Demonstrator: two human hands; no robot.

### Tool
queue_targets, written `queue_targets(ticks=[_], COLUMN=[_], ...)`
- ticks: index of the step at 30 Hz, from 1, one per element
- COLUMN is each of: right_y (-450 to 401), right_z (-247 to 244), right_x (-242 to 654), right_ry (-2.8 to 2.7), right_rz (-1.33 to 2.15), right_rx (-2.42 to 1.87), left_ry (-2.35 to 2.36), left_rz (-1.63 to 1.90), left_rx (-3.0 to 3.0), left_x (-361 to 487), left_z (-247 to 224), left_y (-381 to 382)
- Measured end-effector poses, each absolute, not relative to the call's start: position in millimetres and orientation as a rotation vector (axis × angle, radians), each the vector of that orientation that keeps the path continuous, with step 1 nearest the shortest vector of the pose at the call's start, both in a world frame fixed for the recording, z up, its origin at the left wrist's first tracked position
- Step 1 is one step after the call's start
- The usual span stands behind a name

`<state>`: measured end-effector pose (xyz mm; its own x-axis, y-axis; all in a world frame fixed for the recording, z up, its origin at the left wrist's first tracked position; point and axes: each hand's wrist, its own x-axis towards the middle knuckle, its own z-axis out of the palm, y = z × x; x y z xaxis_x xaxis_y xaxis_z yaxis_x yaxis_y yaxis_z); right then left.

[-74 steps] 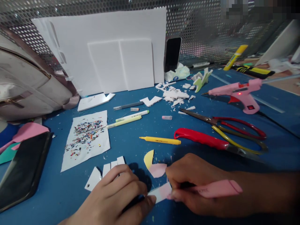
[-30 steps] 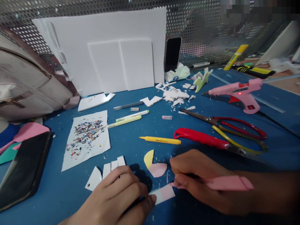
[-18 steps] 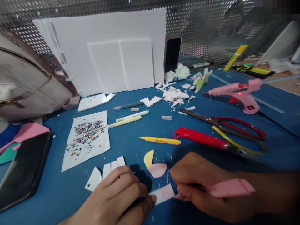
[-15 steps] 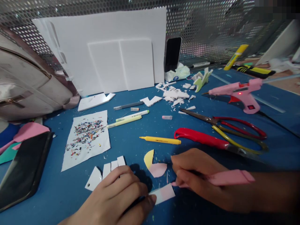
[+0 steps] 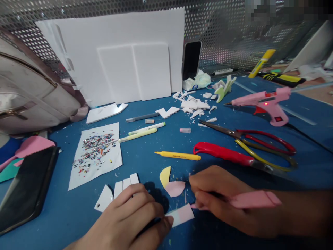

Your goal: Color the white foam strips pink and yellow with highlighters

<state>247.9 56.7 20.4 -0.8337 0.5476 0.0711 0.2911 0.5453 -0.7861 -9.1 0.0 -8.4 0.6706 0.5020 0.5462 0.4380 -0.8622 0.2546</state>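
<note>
My right hand (image 5: 223, 198) is closed round a pink marker (image 5: 257, 200), its tip at the right end of a small card strip (image 5: 183, 214). The strip is pink at that end and white towards my left hand (image 5: 135, 218), whose thumb presses on its left end. The curled fingers of that hand partly cover several small white pieces (image 5: 118, 188) beside a white pointed piece with a dark dot (image 5: 104, 198). Just above the strip lie a yellow cut piece (image 5: 164, 176) and a pink cut piece (image 5: 176, 188), touching each other.
A yellow marker (image 5: 179, 155), red-handled knife (image 5: 223, 153), scissors (image 5: 241, 133) and pink glue gun (image 5: 267, 100) lie beyond my right hand. White scraps (image 5: 194, 104) are heaped farther back. At left are a paper with coloured bits (image 5: 114, 161) and a black phone (image 5: 28, 187).
My right hand and the pink marker have shifted very slightly, the marker's back end a little lower and leftwards. My left hand and the strip stay in place.
</note>
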Motion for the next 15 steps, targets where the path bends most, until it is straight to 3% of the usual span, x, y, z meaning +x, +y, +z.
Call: queue_targets(ticks=[5,15], right_y=[55.3,52.3], right_z=[16.9,16.9], right_x=[247.6,246.3], right_ry=[-2.541,-2.538], right_rz=[1.112,1.024], right_rx=[-0.523,-0.644], left_ry=[0.783,0.772], left_rz=[0.962,0.945], left_rx=[2.780,2.768], left_x=[-8.5,-9.4], left_z=[-8.5,-8.9], left_y=[1.6,-0.4])
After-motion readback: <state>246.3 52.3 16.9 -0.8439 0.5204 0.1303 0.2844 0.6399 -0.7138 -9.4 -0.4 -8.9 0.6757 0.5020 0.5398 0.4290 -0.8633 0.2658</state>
